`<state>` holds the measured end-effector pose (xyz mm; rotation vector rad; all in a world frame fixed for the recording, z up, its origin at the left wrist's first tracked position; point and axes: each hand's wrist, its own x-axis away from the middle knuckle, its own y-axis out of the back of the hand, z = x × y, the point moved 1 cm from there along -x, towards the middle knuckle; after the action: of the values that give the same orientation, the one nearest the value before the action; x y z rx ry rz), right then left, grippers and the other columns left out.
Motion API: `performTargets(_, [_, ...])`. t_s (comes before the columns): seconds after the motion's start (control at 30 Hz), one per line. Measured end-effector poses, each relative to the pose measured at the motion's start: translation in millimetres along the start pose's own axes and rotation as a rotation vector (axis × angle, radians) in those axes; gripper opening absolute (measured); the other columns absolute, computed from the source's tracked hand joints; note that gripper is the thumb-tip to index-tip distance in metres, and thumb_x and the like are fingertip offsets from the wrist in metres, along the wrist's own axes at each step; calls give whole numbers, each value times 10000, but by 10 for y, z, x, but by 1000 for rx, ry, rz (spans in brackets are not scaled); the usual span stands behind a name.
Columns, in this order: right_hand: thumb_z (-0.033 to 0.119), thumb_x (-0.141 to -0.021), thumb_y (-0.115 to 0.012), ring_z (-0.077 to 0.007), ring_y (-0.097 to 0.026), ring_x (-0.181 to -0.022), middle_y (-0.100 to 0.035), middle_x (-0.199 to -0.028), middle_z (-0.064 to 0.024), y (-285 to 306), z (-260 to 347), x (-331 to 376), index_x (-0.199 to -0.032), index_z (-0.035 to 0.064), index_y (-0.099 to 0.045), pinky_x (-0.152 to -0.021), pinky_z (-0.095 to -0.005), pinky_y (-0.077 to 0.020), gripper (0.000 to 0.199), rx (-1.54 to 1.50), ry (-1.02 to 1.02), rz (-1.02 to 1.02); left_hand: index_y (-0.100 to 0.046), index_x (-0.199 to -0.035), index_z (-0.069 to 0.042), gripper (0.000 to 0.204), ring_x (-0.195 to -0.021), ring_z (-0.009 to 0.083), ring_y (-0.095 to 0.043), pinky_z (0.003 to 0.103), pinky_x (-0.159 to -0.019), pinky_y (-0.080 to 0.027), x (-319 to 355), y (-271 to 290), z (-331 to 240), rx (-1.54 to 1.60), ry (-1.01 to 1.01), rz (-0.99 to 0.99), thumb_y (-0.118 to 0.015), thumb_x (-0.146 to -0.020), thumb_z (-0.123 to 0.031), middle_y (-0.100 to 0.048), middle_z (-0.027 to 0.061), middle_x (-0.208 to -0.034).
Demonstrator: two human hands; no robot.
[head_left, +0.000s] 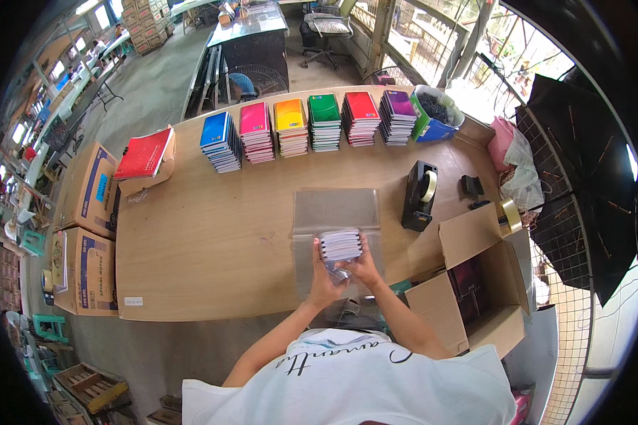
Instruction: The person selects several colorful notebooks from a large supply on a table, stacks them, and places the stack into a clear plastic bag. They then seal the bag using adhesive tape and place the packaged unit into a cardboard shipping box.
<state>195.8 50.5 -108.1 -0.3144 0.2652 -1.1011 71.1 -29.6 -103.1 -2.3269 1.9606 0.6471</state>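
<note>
Close in front of me, a small stack of spiral notebooks (pixel 341 245) is held between my two hands, page edges and dark spiral bindings showing. My left hand (pixel 324 282) wraps its left side, and my right hand (pixel 364 269) grips the right side. Crinkled clear plastic shows around the lower part of the stack, between the palms. Beneath them lie clear plastic sheets (pixel 335 207) on the wooden table (pixel 213 241). Farther back stand stacks of blue (pixel 216 129), pink (pixel 254 117), yellow (pixel 289 115), green (pixel 324 108), red (pixel 361 106) and purple notebooks (pixel 400 104).
A black tape dispenser (pixel 415 205) stands to the right, with an open cardboard box (pixel 432 312) nearer me. Printed cartons (pixel 94 273) flank the table's left edge. Red booklets (pixel 144 154) lie at the far left. A blue-green bin (pixel 431 127) sits back right, near a black umbrella (pixel 567 184).
</note>
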Motion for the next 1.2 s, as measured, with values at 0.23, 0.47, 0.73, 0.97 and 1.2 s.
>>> performTargets(0.23, [121,-706,-756,-268,-561,-1075,-560,-1200,-104,-182,1691,-22,-1229,85,-508,-877,-382,-476,580,1207,484,384,-226,-1381,-16,878,-1365,352,-276,523,-1143,-104,187,519,-71,-232,-166,-120,-711,-650,-50,-305,209,-1446])
performTargets(0.47, [86,-710,-679,-274,-610,-902,-617,-920,-65,-142,1728,-628,-924,93,-618,-709,-400,-509,222,1435,393,998,-362,-1322,-100,659,-1347,301,-336,581,-1132,-67,-350,901,-107,-547,-485,298,-630,-723,-46,-456,51,-1367])
performTargets(0.73, [163,-660,-760,-269,-401,-1253,-506,-1265,-43,-355,1465,-688,-747,164,-665,-1002,-456,-360,129,1402,597,850,-341,-1416,-441,894,-1446,267,-138,636,-1111,-82,-840,1058,-462,-823,-467,820,-700,-659,-132,-210,9,-1541])
performTargets(0.97, [96,-579,-794,-334,-447,-1214,-498,-1300,-87,-13,949,-471,-715,145,-664,-966,-447,-410,195,892,320,385,-362,-1390,-472,864,-1453,277,-95,633,-1110,-112,-936,950,-379,-802,-569,771,-722,-656,-192,-141,8,-1562])
performTargets(1.2, [71,-563,-787,-345,-455,-1201,-505,-1279,-115,-73,1585,-355,-790,121,-660,-970,-458,-405,265,1172,627,361,-362,-1400,-449,840,-1450,238,-98,613,-1123,-36,-802,893,-110,-753,-732,547,-732,-668,-266,-275,8,-1492])
